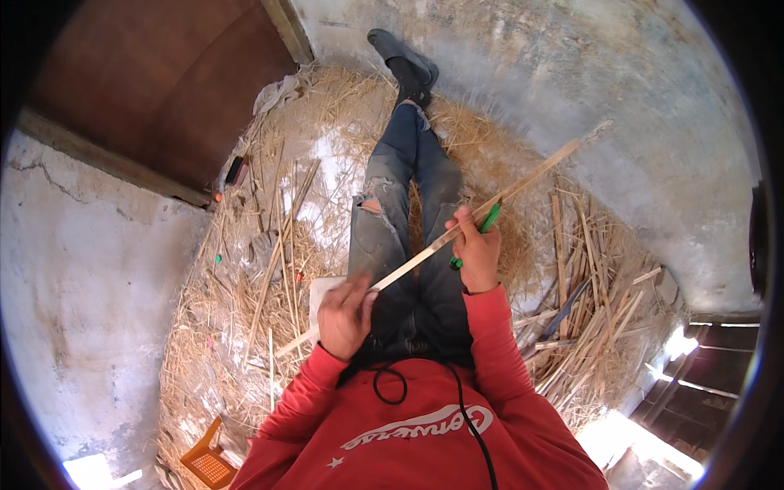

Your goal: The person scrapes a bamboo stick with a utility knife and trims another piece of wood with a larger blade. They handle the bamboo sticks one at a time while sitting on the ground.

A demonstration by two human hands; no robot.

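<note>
Below, straw litters the floor (pixel 331 163) around two outstretched legs (pixel 390 180), with a pile of sticks (pixel 592 282) to the right. One long pale stick (pixel 416 260) slants over the legs from near left to far right. The left hand (pixel 345 317), blurred, has its fingers closed over the near part; the right hand's (pixel 479 251) fingers grasp a green tool (pixel 490 218) against it.

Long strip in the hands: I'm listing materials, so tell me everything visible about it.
The long strip looks like thin, nearly straight split wood, pale midway, tanner toward its far tip, which looks frayed. It slants over the legs from lower left to upper right. The left hand grips its near part; the right hand holds it farther up, beside a green tool; whether they touch is unclear.
</note>
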